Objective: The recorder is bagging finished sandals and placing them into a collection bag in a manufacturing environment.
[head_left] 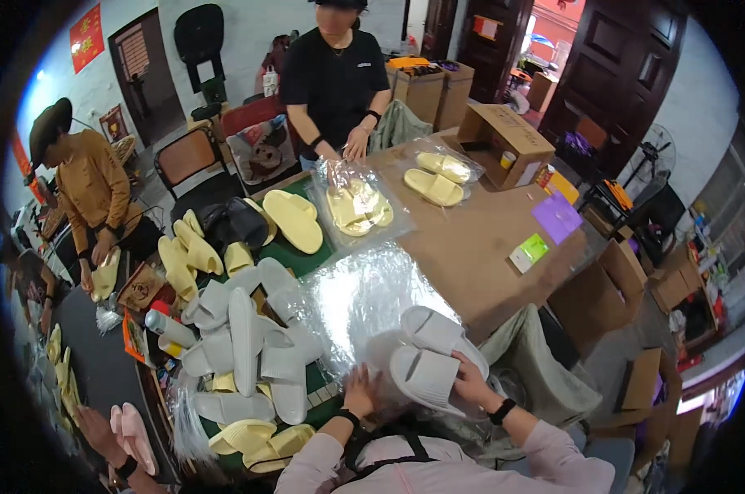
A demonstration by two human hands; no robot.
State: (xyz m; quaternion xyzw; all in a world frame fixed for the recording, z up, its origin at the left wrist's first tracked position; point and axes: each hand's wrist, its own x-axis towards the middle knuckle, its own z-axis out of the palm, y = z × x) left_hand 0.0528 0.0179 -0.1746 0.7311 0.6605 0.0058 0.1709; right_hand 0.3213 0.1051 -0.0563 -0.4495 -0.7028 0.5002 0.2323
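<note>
A pair of grey slippers (423, 375) is held at the near edge of the table by my right hand (474, 379), its fingers closed round their right side. To their left, my left hand (360, 392) has its fingers stretched out against the near edge of the clear plastic bags (372, 288). These shiny bags lie flat in front of me. Loose grey slippers (243, 339) are heaped left of the bags. Yellow slippers (261, 445) lie by my left forearm, with more yellow slippers (293, 221) beyond the grey heap.
Across the table a person (333, 82) handles bagged yellow slippers (358, 207); another bagged pair (436, 179) lies beside them. An open cardboard box (504, 148) stands at the far right. At left, another person (93, 185) holds a yellow slipper. A bottle (168, 327) stands beside the heap.
</note>
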